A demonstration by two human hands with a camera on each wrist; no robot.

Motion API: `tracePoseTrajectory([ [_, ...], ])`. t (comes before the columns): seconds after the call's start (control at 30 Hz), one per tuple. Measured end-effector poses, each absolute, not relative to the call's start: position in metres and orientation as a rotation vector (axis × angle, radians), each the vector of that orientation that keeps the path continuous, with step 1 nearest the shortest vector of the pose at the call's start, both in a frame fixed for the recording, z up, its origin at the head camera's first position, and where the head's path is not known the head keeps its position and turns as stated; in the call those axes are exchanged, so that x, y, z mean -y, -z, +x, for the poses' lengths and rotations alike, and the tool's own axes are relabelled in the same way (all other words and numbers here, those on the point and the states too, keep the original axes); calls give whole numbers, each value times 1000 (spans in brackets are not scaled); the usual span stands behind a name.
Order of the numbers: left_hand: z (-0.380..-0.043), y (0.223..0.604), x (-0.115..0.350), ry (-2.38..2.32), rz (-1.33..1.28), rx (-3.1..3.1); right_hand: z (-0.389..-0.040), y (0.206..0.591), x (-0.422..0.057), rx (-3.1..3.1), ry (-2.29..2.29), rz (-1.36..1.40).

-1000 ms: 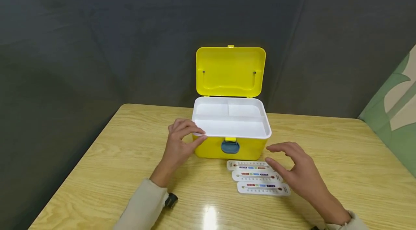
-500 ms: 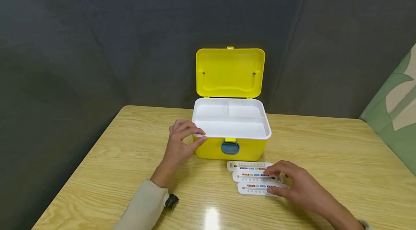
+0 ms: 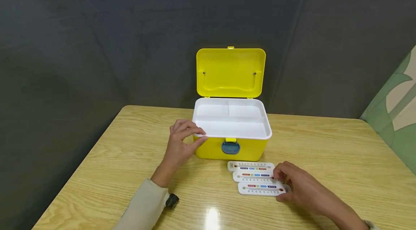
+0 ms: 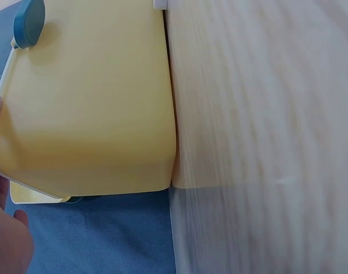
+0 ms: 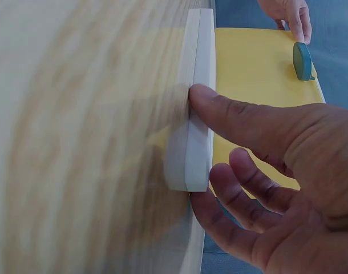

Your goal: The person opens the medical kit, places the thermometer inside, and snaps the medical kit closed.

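Observation:
A yellow storage box (image 3: 208, 150) stands with its lid (image 3: 230, 71) raised and a white divided tray (image 3: 232, 129) inside. At its front left corner my left hand (image 3: 180, 143) pinches the rim, thumb outside and fingertips over the edge. Three white thermometers lie flat in a row before the box: a far one (image 3: 250, 166), a middle one (image 3: 251, 176) and a near one (image 3: 258, 189). My right hand (image 3: 300, 188) grips the near thermometer at its right end. In the right wrist view, the thumb (image 5: 237, 117) presses its long side, and a finger reaches its end.
The wooden table (image 3: 130, 172) carries box and thermometers. Behind it hangs a dark cloth backdrop (image 3: 156, 35), and a green leaf-patterned panel (image 3: 393, 114) stands at the right. A blue-grey latch (image 3: 230, 147) hangs on the box front.
My right hand has come down from beside the box onto the thermometers, then slid right to the near one's end, its fingers closing in. My left hand stays at the rim.

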State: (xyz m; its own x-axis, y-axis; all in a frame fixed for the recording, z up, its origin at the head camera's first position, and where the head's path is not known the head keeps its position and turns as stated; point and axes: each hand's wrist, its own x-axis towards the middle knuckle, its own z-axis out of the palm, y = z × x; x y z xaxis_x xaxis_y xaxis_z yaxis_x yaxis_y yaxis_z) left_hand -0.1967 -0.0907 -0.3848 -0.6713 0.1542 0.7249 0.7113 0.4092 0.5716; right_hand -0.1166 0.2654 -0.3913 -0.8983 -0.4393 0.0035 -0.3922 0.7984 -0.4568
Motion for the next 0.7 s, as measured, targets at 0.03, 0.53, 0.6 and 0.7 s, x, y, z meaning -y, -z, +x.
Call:
tracePoseTrajectory([
  [0.03,-197,385,91,1242,-732,2086,-117,391,-266,-2873,703,-662],
  [0.53,-197,385,90,1223,-743,2085,-116,389,-266,-2770,729,-741],
  [0.6,-197,385,90,1221,-742,2089,-115,389,-266,-2740,738,-726],
  [0.7,-198,385,90,1219,-740,2092,-115,388,-265,-2710,712,-698],
])
